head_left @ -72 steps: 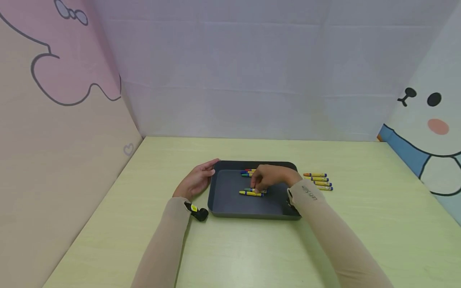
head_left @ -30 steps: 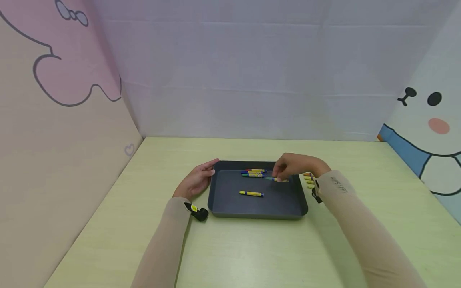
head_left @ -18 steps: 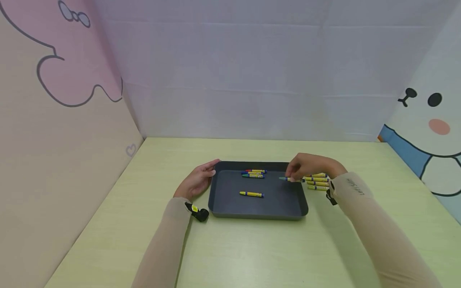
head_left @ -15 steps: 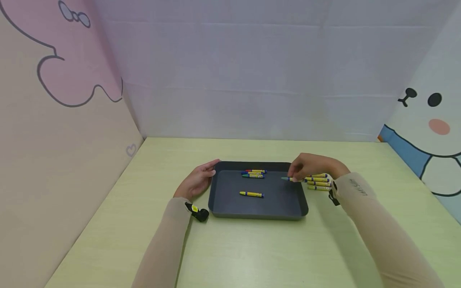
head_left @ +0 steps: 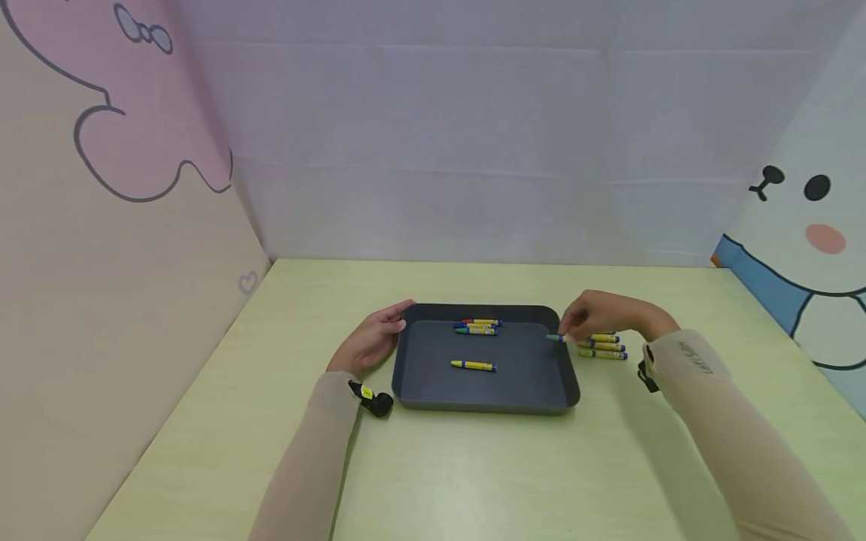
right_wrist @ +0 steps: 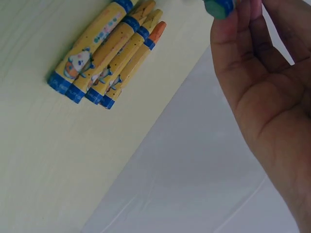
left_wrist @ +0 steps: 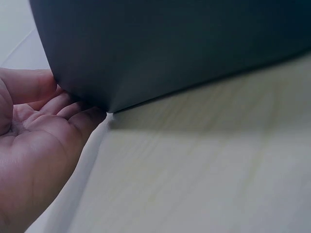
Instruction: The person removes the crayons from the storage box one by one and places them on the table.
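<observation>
My left hand [head_left: 368, 342] holds the dark grey tray [head_left: 433, 391] at its far left corner, thumb at the wall and fingers bent against the edge in the left wrist view. My right hand [head_left: 595, 312] pinches a green crayon [head_left: 557, 338] with a yellow wrapper, its tip pointing left over the tray's right rim. In the right wrist view its blue-banded green end [right_wrist: 218, 8] shows at the fingertips. Inside the tray, red [head_left: 487, 322], blue [head_left: 467, 326] and green [head_left: 476, 331] crayons lie together at the back. A yellowish crayon [head_left: 473, 366] lies alone nearer the front.
Several crayons [head_left: 604, 355] lie side by side on the pale wooden table [head_left: 433, 473], right of the tray and under my right hand. One has an orange tip [right_wrist: 158, 31]. A white cloth wall [head_left: 433, 150] stands behind, with printed panels at both sides.
My right hand picked the green crayon up from beside the yellowish one, then moved it back and rightward to the tray's right rim. My left hand stays at the tray.
</observation>
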Demonstrator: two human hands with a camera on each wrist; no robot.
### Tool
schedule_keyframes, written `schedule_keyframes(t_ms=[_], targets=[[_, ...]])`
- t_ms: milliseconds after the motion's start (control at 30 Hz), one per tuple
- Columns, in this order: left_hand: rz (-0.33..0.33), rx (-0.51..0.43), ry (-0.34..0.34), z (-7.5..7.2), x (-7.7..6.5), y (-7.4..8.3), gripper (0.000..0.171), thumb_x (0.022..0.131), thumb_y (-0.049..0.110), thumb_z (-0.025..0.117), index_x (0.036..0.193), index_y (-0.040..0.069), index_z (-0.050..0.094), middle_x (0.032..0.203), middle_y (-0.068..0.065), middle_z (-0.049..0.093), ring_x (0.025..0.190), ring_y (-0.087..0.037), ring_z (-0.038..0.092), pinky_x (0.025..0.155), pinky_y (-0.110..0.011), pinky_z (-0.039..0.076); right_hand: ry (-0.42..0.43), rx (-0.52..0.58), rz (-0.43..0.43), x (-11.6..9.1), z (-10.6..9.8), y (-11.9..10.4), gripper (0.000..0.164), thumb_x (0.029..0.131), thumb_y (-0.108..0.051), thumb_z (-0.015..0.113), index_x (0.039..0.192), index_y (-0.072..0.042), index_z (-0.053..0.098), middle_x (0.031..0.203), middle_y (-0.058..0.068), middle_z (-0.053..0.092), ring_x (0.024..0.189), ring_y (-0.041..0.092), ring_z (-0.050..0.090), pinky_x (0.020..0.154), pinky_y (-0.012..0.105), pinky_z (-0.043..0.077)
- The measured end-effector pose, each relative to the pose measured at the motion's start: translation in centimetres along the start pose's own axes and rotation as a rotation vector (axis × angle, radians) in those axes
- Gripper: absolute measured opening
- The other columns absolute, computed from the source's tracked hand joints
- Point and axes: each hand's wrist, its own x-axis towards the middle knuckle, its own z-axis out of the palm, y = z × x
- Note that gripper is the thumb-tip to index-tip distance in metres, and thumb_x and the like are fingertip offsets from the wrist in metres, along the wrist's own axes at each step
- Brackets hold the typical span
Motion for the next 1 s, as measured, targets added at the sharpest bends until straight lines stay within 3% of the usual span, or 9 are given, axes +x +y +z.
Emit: schedule_keyframes(t_ms=[167,367,533,733,1000], targets=[[-0.001,-0.025,0.005,0.1,0.1,0.1,0.055,0.100,-0.008,0.031,0.153,0.002,0.019,0.162,-0.008,0.009,0.146,-0.025,0.017,0.094,-0.017,0.043,0.007,0.019,0.027,-0.7,-0.2,0.6,0.016,0.087,-0.011,0.069,0.101,-0.004,0.072,0.090,0.005,0.071,0.076,0.012,0.061,0.072,0.033,0.053],[-0.011,-0.032,0.023,0.1,0.1,0.2,0.055,0.100,-0.008,0.032,0.153,0.001,0.021,0.163,-0.007,0.007,0.145,-0.023,0.017,0.091,-0.016,0.043,0.012,0.031,0.008,-1.6,-0.3,1.2,0.016,0.087,-0.010,0.069,0.100,-0.002,0.071,0.095,0.008,0.071,0.077,0.009,0.061,0.071,0.028,0.052],[-0.018,-0.031,0.026,0.1,0.1,0.2,0.055,0.100,-0.008,0.032,0.153,0.001,0.021,0.162,-0.007,0.008,0.143,-0.022,0.019,0.090,-0.016,0.043,0.012,0.031,0.041,-2.2,-0.3,2.0,0.016,0.086,-0.010,0.070,0.100,-0.003,0.072,0.097,0.007,0.071,0.078,0.010,0.061,0.071,0.029,0.052],[-0.027,-0.027,0.022,0.1,0.1,0.1,0.055,0.100,-0.008,0.031,0.153,0.002,0.019,0.162,-0.009,0.012,0.142,-0.024,0.022,0.091,-0.016,0.044,0.000,0.054,0.054,-2.8,0.2,2.7,0.018,0.086,-0.010,0.069,0.102,-0.001,0.071,0.093,0.004,0.070,0.077,0.010,0.060,0.070,0.032,0.053],[-0.018,-0.018,0.023,0.1,0.0,0.2,0.056,0.099,-0.008,0.033,0.153,0.002,0.021,0.163,-0.007,0.006,0.146,-0.021,0.014,0.098,-0.017,0.040,-0.003,0.080,0.048,-3.1,0.8,3.3,0.019,0.087,-0.007,0.068,0.103,0.002,0.070,0.094,0.007,0.069,0.078,0.012,0.060,0.070,0.034,0.053]])
